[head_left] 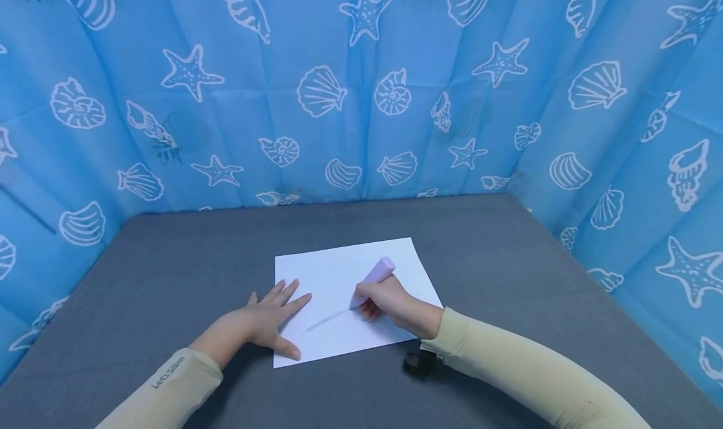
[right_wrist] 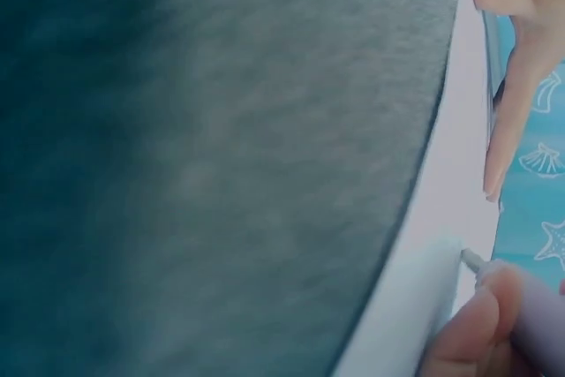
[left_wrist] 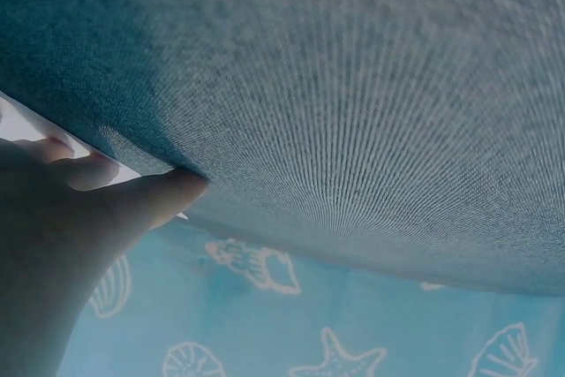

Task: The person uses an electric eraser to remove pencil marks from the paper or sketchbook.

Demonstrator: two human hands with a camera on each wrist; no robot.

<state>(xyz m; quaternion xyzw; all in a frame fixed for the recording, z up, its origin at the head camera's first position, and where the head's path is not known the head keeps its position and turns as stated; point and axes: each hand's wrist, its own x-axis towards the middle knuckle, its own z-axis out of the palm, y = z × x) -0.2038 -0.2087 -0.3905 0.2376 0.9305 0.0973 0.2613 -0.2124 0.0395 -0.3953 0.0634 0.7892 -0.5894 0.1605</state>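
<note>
Purple pen (head_left: 378,271) pinched by right hand (head_left: 392,301), tip on paper (head_left: 327,271). Left hand (head_left: 265,322) spread over its near-side edge; black object (head_left: 418,363) beside right sleeve (head_left: 503,352).

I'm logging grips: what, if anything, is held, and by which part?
The right hand pinches a lavender pen near its writing tip; the left hand holds nothing, resting on the paper.
</note>
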